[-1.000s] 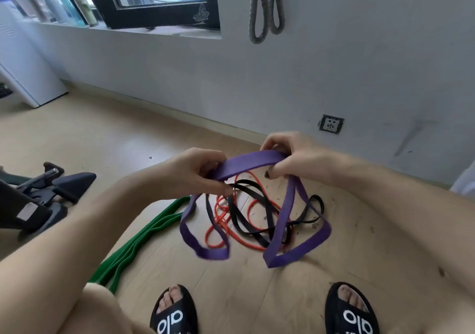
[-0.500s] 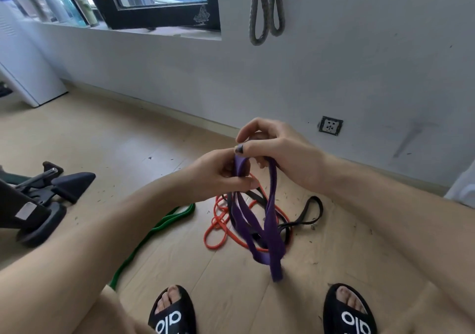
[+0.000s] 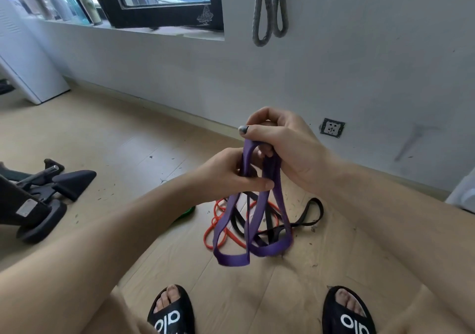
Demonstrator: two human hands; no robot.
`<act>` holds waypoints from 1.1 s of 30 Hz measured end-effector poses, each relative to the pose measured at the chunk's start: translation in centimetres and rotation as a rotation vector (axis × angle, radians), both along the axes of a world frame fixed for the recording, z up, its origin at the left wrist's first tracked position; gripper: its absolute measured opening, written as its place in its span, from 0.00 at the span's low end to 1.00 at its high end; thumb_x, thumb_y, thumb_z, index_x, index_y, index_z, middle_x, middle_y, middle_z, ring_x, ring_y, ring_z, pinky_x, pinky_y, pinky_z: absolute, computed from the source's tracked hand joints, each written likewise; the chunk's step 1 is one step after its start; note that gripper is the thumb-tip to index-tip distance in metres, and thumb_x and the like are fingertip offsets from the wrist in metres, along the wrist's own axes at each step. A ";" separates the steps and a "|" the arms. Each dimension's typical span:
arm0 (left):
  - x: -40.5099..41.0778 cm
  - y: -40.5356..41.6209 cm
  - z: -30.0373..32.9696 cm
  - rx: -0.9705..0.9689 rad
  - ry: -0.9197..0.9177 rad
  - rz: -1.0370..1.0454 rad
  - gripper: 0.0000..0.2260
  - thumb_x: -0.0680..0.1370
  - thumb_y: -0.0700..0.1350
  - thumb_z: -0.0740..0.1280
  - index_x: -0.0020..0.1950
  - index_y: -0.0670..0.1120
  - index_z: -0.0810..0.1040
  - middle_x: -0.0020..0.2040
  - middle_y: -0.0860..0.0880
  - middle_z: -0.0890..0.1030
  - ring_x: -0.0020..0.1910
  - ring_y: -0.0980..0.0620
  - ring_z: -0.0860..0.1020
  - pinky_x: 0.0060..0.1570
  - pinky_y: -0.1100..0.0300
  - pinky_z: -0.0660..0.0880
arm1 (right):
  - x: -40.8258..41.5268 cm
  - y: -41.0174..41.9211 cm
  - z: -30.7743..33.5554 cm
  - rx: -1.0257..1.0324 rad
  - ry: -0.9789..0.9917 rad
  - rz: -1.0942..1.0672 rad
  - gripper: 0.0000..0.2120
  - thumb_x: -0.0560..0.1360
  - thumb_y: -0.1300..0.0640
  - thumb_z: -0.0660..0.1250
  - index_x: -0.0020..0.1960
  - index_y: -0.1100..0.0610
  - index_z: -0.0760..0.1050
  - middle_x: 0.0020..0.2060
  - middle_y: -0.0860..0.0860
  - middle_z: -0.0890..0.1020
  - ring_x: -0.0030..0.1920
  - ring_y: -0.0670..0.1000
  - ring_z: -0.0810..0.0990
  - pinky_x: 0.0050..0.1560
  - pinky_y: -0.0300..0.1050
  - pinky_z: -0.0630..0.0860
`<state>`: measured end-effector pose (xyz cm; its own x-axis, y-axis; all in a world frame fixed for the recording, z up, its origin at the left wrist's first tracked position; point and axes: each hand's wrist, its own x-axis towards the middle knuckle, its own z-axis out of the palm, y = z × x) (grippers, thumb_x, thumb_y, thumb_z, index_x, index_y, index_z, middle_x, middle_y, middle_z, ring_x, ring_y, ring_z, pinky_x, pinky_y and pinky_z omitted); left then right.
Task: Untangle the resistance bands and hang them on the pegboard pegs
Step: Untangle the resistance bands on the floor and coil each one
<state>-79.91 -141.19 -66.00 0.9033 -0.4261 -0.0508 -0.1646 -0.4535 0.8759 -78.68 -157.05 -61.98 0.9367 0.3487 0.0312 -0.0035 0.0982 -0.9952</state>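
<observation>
Both grips, left hand (image 3: 231, 171) and right hand (image 3: 280, 141), curled round purple band (image 3: 257, 220), 2 loops dangling above floor (image 3: 128, 141).

Grey wall (image 3: 359, 58), socket (image 3: 332, 127), black-framed window (image 3: 164, 2), pale wood floor (image 3: 102, 138), daylight.

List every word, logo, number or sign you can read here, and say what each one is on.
"alo" in white letters, on the strap of the left black slide sandal, upside down in this view.
"alo" in white letters, on the strap of the right black slide sandal, also upside down.
White tree emblem on the black window frame: any lettering is too small to read.
Labels on the bottles on the windowsill: blurred, unreadable.
Grey sticker on the black equipment base: unreadable.
</observation>
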 end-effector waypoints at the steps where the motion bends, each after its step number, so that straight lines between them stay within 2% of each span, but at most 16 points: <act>1: 0.0 0.1 -0.1 0.000 0.004 -0.003 0.10 0.76 0.41 0.76 0.56 0.46 0.81 0.49 0.49 0.86 0.46 0.54 0.84 0.48 0.63 0.78 | 0.0 0.1 -0.1 -0.009 -0.003 -0.012 0.05 0.76 0.65 0.72 0.47 0.61 0.75 0.29 0.50 0.75 0.27 0.46 0.69 0.33 0.44 0.68; 3: 0.1 0.2 -0.1 -0.016 0.010 0.001 0.10 0.76 0.40 0.76 0.56 0.43 0.81 0.50 0.47 0.86 0.49 0.51 0.85 0.49 0.61 0.79 | 0.0 0.2 -0.1 -0.013 0.002 -0.039 0.06 0.76 0.64 0.72 0.46 0.60 0.75 0.28 0.49 0.74 0.27 0.46 0.69 0.34 0.45 0.69; 6: 0.1 0.1 -0.3 -0.022 -0.020 0.016 0.13 0.73 0.43 0.78 0.55 0.45 0.81 0.48 0.46 0.86 0.48 0.49 0.85 0.51 0.52 0.82 | -0.1 0.7 0.1 0.030 0.038 -0.072 0.06 0.76 0.64 0.72 0.45 0.59 0.75 0.28 0.50 0.72 0.27 0.47 0.68 0.33 0.46 0.68; 9: 0.3 -0.2 -0.7 0.005 -0.060 0.035 0.13 0.71 0.46 0.79 0.52 0.47 0.81 0.46 0.47 0.86 0.46 0.47 0.85 0.53 0.44 0.83 | -0.3 1.1 0.5 0.115 0.091 -0.087 0.06 0.76 0.65 0.71 0.46 0.61 0.74 0.31 0.52 0.69 0.26 0.47 0.67 0.28 0.43 0.69; 15: 0.6 -0.2 -0.6 0.002 -0.087 0.069 0.14 0.72 0.48 0.79 0.53 0.45 0.81 0.45 0.47 0.86 0.46 0.48 0.85 0.53 0.45 0.82 | 0.1 1.3 0.7 0.166 0.125 -0.143 0.06 0.76 0.64 0.72 0.48 0.61 0.75 0.27 0.51 0.68 0.25 0.47 0.66 0.23 0.41 0.70; 17: 0.6 -0.2 -0.7 0.023 -0.097 0.067 0.16 0.71 0.51 0.79 0.53 0.44 0.81 0.45 0.47 0.85 0.46 0.48 0.85 0.52 0.45 0.82 | 0.4 1.3 0.6 0.177 0.123 -0.156 0.06 0.76 0.64 0.72 0.50 0.61 0.75 0.28 0.51 0.69 0.27 0.47 0.66 0.25 0.40 0.69; 22: 0.8 -0.2 -0.9 -0.013 -0.105 0.109 0.16 0.71 0.50 0.79 0.52 0.43 0.80 0.45 0.45 0.85 0.44 0.46 0.85 0.50 0.44 0.83 | 1.1 1.0 0.4 0.225 0.138 -0.183 0.09 0.76 0.64 0.72 0.54 0.62 0.76 0.29 0.51 0.69 0.29 0.47 0.64 0.29 0.39 0.68; 24: 0.9 0.0 -0.8 -0.056 -0.096 0.118 0.19 0.69 0.53 0.78 0.52 0.42 0.80 0.45 0.42 0.84 0.45 0.43 0.85 0.52 0.41 0.82 | 1.5 0.8 0.4 0.257 0.153 -0.203 0.09 0.75 0.64 0.72 0.53 0.62 0.75 0.28 0.50 0.68 0.28 0.47 0.64 0.29 0.39 0.68; 26: 1.0 0.2 -0.7 -0.092 -0.083 0.116 0.19 0.70 0.50 0.78 0.53 0.40 0.80 0.47 0.36 0.83 0.46 0.37 0.84 0.53 0.38 0.81 | 1.8 0.6 0.4 0.260 0.156 -0.208 0.08 0.75 0.64 0.72 0.52 0.62 0.76 0.26 0.49 0.68 0.28 0.48 0.64 0.30 0.40 0.68; 29: 0.9 0.5 -0.5 -0.123 -0.080 0.125 0.17 0.72 0.45 0.78 0.55 0.38 0.79 0.50 0.33 0.82 0.50 0.35 0.83 0.56 0.40 0.81 | 2.0 0.2 0.2 0.234 0.147 -0.165 0.09 0.74 0.62 0.73 0.52 0.62 0.77 0.27 0.48 0.69 0.28 0.48 0.67 0.33 0.41 0.71; 33: 1.0 1.1 -0.6 -0.112 -0.085 0.127 0.24 0.69 0.53 0.77 0.57 0.40 0.79 0.52 0.34 0.82 0.52 0.36 0.84 0.55 0.40 0.81 | 2.2 -0.5 0.0 0.119 0.092 -0.130 0.15 0.70 0.61 0.75 0.54 0.63 0.76 0.30 0.49 0.75 0.31 0.50 0.76 0.41 0.47 0.78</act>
